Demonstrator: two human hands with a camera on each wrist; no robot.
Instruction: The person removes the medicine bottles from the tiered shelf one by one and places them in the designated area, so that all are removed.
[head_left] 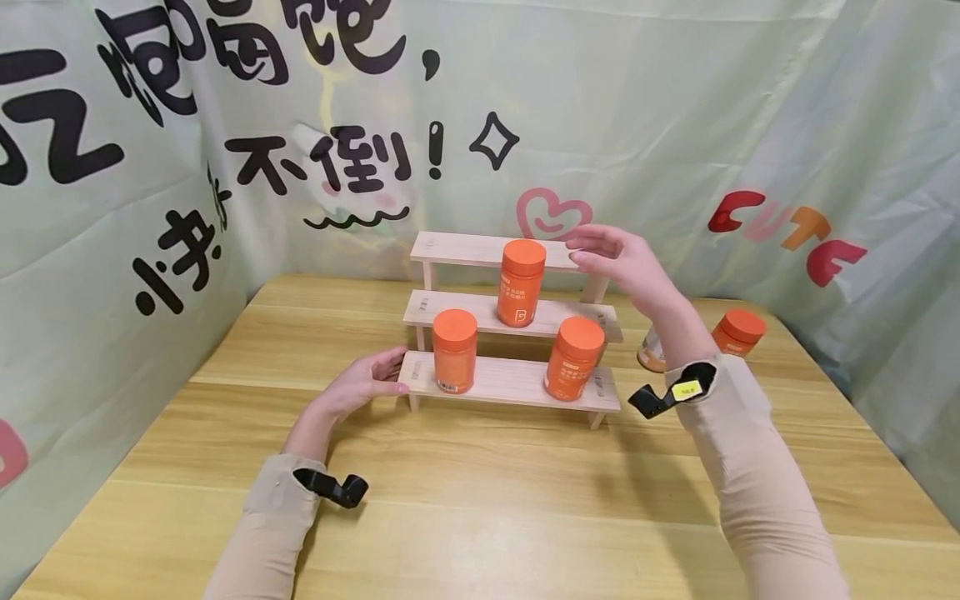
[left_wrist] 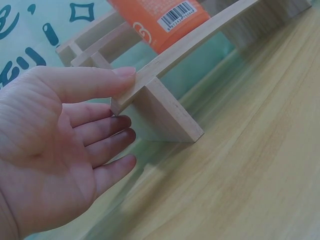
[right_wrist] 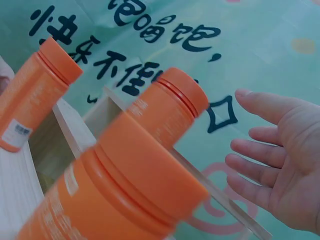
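Note:
A three-step wooden display rack stands on the table. Its lowest step is pinched at the left end by my left hand, thumb on top and fingers around the corner. An orange jar with an orange lid sits on the left of that step, and a second orange jar on its right. On the middle step stands another orange jar. My right hand is raised by the right end of the top step, its fingers loosely bent with nothing between them in the right wrist view.
Behind my right forearm, an orange-lidded jar and a partly hidden container stand on the wooden table. A printed cloth hangs close behind the rack and along both sides.

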